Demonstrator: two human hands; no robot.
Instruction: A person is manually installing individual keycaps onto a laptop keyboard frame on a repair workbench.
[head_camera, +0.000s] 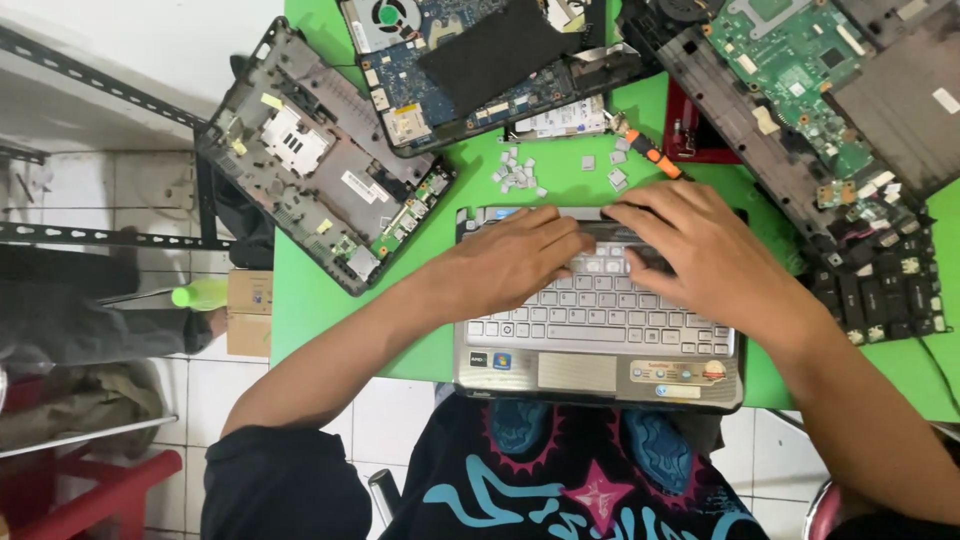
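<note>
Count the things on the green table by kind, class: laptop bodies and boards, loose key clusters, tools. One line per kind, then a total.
Silver laptop base under the left hand and right hand: 1
Opened laptop shells with boards: 3
Orange-handled screwdriver: 1
Cluster of loose grey keycaps: 1
Black keyboard: 1
Total: 7

- Illumination is bright, even and diffuse, apparently from overhead.
- Shadows are soft and short beneath the left hand (515, 262) and right hand (700, 255).
- The green table (310, 300) appears strongly saturated, without glare.
- The fingertips show slight motion blur.
- Wide-angle distortion bends straight lines near the frame edges.
</note>
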